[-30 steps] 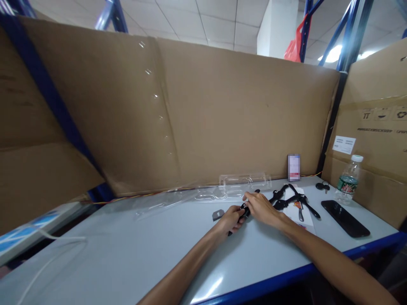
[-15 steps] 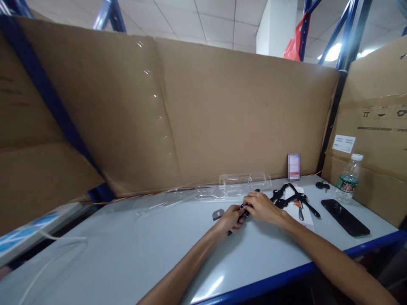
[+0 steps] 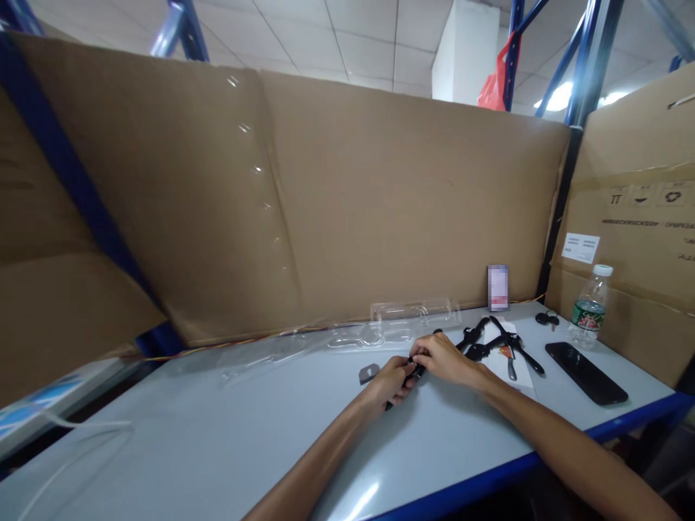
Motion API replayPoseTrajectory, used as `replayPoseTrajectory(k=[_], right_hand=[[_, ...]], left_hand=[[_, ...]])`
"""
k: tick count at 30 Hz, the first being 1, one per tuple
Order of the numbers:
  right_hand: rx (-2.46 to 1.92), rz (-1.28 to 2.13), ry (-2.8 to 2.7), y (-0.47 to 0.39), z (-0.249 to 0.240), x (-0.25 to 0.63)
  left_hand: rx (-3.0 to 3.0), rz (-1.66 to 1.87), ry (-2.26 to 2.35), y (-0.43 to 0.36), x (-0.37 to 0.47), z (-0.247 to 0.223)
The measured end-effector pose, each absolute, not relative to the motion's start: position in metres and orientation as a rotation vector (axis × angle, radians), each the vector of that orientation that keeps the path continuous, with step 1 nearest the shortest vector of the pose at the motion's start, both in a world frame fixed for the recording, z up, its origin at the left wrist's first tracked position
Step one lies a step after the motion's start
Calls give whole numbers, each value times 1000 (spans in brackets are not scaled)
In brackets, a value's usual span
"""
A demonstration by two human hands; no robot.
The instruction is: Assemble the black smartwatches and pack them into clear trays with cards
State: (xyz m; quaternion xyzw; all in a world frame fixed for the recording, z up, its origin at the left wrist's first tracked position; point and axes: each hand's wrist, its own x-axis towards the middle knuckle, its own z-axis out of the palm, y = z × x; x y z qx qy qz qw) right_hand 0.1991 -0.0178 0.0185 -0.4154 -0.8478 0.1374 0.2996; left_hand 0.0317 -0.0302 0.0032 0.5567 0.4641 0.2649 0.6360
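Fingers closed, my left hand (image 3: 394,382) grips a black two-handled tool (image 3: 418,370) that looks like a spokeshave, low over the table. My right hand (image 3: 434,358) pinches the same tool near its middle; the fingers cover most of it, and its dark ends stick out beyond both hands. A flat grey metal plate (image 3: 369,373) with a cut-out lies just left of my left hand. To the right, more black long-handled tools (image 3: 478,347) lie across one another, partly over a white sheet of paper (image 3: 524,376).
Clear plastic blister packs (image 3: 352,334) lie along the cardboard wall (image 3: 380,195). A small phone (image 3: 498,288) leans there upright. On the right are keys (image 3: 547,318), a black phone (image 3: 586,373) and a water bottle (image 3: 589,311). A white cable (image 3: 81,424) runs at left.
The view has shifted slightly. Both hands stay on the black tool; my right fingers have shifted a little at its middle, exposing more of it.
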Motion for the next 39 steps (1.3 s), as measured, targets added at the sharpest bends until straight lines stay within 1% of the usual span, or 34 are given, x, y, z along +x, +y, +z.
replayPoseTrajectory(k=[10,17,26,31,33,37,39], right_hand=[[-1015,54,-2431,-19,25,204],[-1136,-166,-2554,-35,32,199],[-1078,-303,-2643,-38,39,203],[-1109,-190,-2599,-35,35,198],[-1114,-78,-2535,-33,32,195],[-1227,265,-2311,-26,27,195],[-1258,315,-2228,-22,26,197]], left_hand=[[1261,587,1060,-29,29,4],[1251,570,1056,-27,28,6],[1245,558,1015,-26,28,6],[1271,576,1012,-25,29,0],[1277,599,1011,-25,30,-1],[1317,592,1011,-30,31,3],[1317,587,1023,-33,31,7]])
